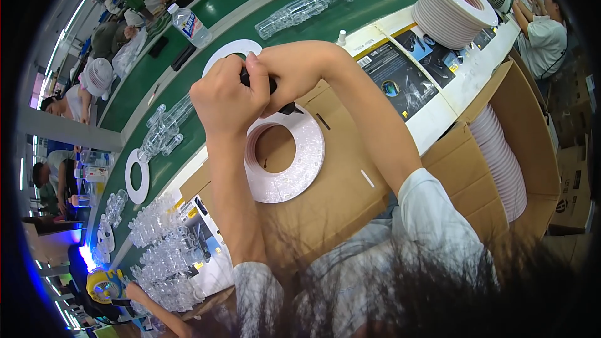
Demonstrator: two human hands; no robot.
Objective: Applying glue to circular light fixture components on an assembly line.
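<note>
My left hand (230, 95) is a closed fist around a black object (271, 83), with its thumb on top. My right hand (289, 76), bent sharply at the wrist, presses against the left and closes on the same object. A dark pointed end (292, 109) sticks out below the right hand. Most of the object is covered by my fingers, so its kind is hidden. Just below the hands, a stack of flat white rings (307, 166) lies on brown cardboard (350, 175). Another white ring (220, 52) shows partly behind my left hand.
A green conveyor belt (235, 15) curves past, carrying clear plastic parts (303, 11) and a white ring (137, 176). A tall ring stack (454, 12) stands far right, above an open carton (460, 181) of rings. Clear parts (166, 256) pile up at left. Several people work nearby.
</note>
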